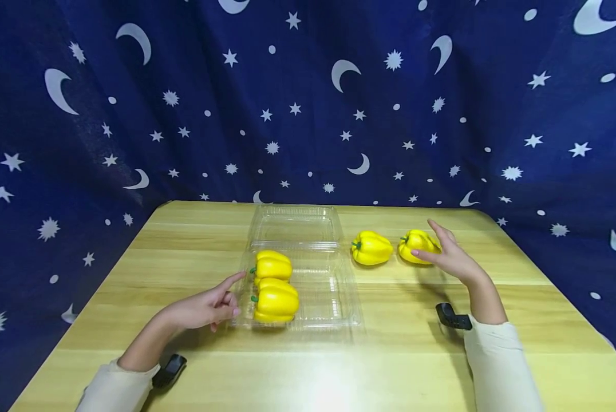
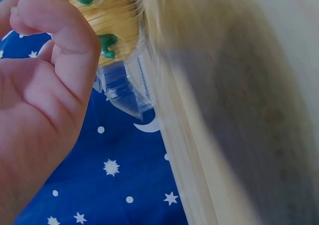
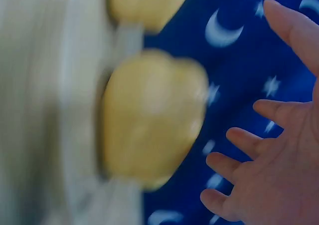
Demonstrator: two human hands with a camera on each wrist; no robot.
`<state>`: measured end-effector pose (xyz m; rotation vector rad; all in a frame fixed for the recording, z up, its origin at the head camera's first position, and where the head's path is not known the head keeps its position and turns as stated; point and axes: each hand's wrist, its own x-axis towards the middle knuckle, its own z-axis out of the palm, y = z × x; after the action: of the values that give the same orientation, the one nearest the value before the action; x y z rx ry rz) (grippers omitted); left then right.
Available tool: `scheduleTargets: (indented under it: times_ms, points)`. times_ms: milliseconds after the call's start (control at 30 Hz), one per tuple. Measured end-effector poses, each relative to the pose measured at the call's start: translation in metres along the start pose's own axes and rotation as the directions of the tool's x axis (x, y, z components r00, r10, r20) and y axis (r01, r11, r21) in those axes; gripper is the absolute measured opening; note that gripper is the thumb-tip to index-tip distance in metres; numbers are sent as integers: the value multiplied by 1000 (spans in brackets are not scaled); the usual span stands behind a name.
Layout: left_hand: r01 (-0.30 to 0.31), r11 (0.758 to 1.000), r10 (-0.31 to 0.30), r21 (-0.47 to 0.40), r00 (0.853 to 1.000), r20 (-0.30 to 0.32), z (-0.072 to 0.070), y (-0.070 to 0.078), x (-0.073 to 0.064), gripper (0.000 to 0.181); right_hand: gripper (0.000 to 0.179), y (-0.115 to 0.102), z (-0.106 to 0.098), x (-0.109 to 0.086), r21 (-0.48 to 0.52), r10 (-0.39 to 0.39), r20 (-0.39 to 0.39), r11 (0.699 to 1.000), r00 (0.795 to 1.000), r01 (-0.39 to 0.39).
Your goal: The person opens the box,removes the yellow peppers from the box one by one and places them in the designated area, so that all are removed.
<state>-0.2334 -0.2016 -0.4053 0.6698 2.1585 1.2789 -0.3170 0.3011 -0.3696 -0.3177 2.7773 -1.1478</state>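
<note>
Two yellow bell peppers, a rear one (image 1: 273,265) and a front one (image 1: 276,301), lie on the left side of a clear plastic clamshell box (image 1: 315,286), their green stems pointing left. My left hand (image 1: 200,307) is beside the box's left edge, index finger stretched towards the rear pepper's stem and the other fingers loosely bent; it holds nothing. Right of the box, two more bell peppers, one nearer the box (image 1: 372,248) and one farther right (image 1: 418,246), lie on the table. Over the farther-right pepper, my right hand (image 1: 454,262) spreads its fingers, partly covering it and gripping nothing.
The box's clear lid (image 1: 295,225) lies folded back towards the rear of the wooden table (image 1: 401,372). Behind the table hangs a dark blue curtain (image 1: 308,149) with moons and stars. A black wrist camera (image 1: 452,317) sits under the right wrist.
</note>
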Motion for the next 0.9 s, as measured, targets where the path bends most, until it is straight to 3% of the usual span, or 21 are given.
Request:
scheduleTargets:
  times_ms: [233,533,733,900]
  points:
    - [5,1000,-5,-4,1000,-6,-1,0,2,73,93,-44,24,3,34,-127,11,991,992,126]
    - [5,1000,-5,-15,1000,-3,-1,-1,1,73,91,-84,62,2,40,-205,56,978,977,203]
    - [-6,1000,6,-18,1000,-1,-1,2,-1,73,91,-115,95,-6,33,-286,132,958,949,284]
    - [-15,1000,15,-7,1000,-1,0,5,-1,73,93,-140,128,-18,-39,-338,242,933,910,357]
